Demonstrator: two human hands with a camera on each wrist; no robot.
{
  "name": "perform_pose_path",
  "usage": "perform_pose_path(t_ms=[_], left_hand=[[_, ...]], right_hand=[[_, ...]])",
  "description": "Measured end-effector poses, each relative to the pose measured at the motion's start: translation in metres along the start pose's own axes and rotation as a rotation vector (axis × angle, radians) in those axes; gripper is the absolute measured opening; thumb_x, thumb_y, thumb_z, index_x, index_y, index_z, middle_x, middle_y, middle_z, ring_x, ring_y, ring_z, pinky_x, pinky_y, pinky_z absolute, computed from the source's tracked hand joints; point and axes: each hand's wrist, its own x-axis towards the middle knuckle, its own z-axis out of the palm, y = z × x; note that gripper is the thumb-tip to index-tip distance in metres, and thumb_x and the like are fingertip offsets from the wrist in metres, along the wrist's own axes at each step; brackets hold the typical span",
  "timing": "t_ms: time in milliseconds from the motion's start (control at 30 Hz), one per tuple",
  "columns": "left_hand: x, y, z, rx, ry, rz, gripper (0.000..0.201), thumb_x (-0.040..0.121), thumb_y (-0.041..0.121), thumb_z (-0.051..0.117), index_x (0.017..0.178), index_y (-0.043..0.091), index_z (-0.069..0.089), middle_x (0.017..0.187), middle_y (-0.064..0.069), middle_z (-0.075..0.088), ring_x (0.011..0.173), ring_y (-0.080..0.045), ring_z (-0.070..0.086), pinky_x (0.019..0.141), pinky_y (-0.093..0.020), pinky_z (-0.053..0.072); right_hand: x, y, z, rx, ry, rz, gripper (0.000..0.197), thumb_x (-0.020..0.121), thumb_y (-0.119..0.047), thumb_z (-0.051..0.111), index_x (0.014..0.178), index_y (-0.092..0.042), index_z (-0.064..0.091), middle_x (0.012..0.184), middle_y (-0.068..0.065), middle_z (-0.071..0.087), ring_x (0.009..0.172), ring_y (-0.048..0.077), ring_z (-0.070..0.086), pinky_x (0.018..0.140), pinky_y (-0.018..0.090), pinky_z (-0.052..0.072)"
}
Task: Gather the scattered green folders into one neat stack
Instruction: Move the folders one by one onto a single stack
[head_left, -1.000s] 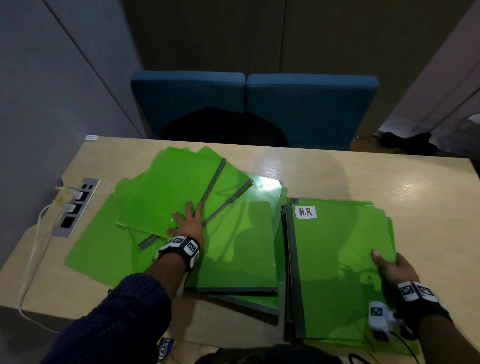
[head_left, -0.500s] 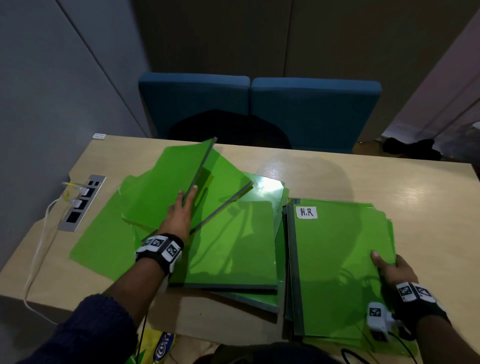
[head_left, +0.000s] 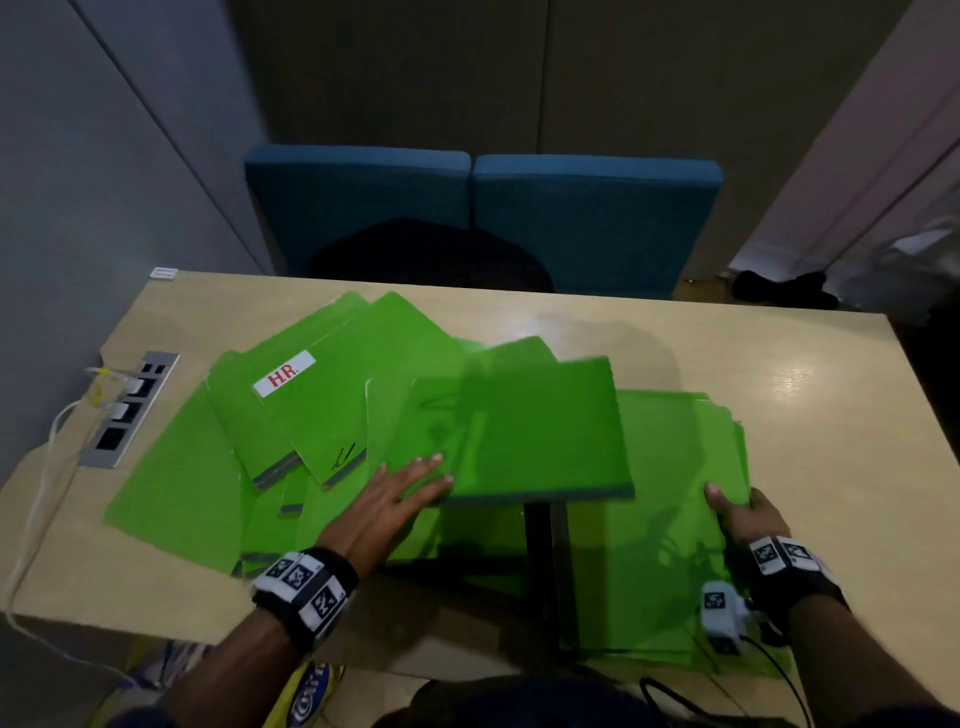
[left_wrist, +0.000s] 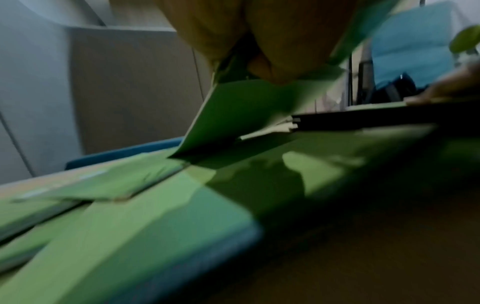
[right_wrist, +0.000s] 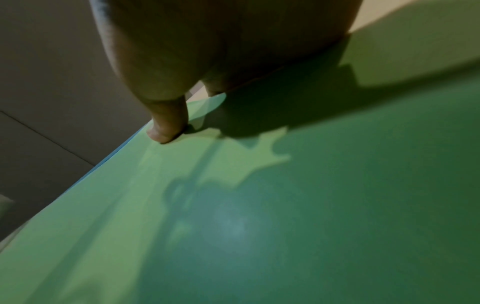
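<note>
Several green folders (head_left: 218, 467) lie fanned across the left half of the wooden table (head_left: 779, 364); one carries a white "HR." label (head_left: 284, 375). A neater stack of green folders (head_left: 675, 519) sits at the right front. One folder (head_left: 540, 431) hangs blurred and tilted above the gap, partly over that stack. My left hand (head_left: 410, 488) has straight, spread fingers touching this folder's lower left corner. My right hand (head_left: 737, 514) grips the stack's right edge, thumb (right_wrist: 166, 127) pressed on top; its fingers are hidden.
A metal socket strip (head_left: 130, 410) with plugged white cables (head_left: 36, 493) is set into the table's left edge. Two blue chairs (head_left: 467, 208) stand behind the far edge, a dark bag (head_left: 431, 254) on them. Bare table shows at the right and far side.
My left hand lifted a folder off the left pile and swung it rightward over the stack, uncovering the HR-labelled folder. The right hand stayed on the stack's edge.
</note>
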Motion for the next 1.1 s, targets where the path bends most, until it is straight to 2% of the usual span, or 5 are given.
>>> perform_pose_path(t_ms=[167,267,433,733,1100], left_hand=[[-0.019,-0.023,0.040,-0.190,-0.289,-0.151,0.098,0.081,0.001,0.065,0.137,0.063,0.014,0.155,0.019,0.002,0.148,-0.027,0.015,0.116,-0.062,0.018],[-0.020,-0.012,0.033,-0.238,-0.156,-0.405,0.072,0.079,0.061,0.061,0.142,0.044,0.032,0.156,0.018,0.006,0.147,-0.013,0.007,0.119,-0.053,0.008],[-0.001,0.000,0.032,-0.461,0.017,-0.985,0.101,0.071,0.064,0.070,0.148,0.014,0.027,0.155,-0.012,0.025,0.141,-0.033,0.025,0.112,-0.051,0.030],[0.027,-0.013,0.030,-0.619,-0.045,-1.233,0.125,0.041,0.053,0.092,0.141,0.008,0.033,0.143,-0.021,0.042,0.128,-0.041,0.046,0.102,-0.052,0.045],[0.039,-0.047,0.081,-0.632,-0.042,-1.367,0.156,0.012,0.098,0.055,0.125,-0.010,0.047,0.125,-0.027,0.056,0.108,-0.042,0.059,0.088,-0.049,0.054]], right_hand=[[0.002,0.006,0.001,-0.038,0.014,-0.016,0.048,0.086,-0.049,0.069,0.118,-0.014,0.060,0.105,0.016,0.069,0.089,0.037,0.067,0.088,0.050,0.055],[0.002,0.007,-0.001,-0.044,0.002,-0.023,0.043,0.088,-0.048,0.068,0.114,-0.015,0.058,0.102,0.015,0.068,0.084,0.034,0.066,0.084,0.047,0.055],[0.004,0.007,-0.002,-0.081,0.005,-0.029,0.045,0.088,-0.046,0.068,0.117,-0.012,0.060,0.103,0.017,0.069,0.082,0.034,0.066,0.083,0.046,0.055],[0.005,0.006,-0.004,-0.101,-0.007,-0.047,0.049,0.091,-0.044,0.065,0.124,-0.008,0.059,0.097,0.015,0.064,0.073,0.028,0.061,0.075,0.037,0.049],[0.007,0.011,-0.006,-0.098,-0.022,-0.095,0.047,0.090,-0.045,0.065,0.120,-0.010,0.062,0.096,0.016,0.066,0.081,0.034,0.064,0.078,0.038,0.051]])
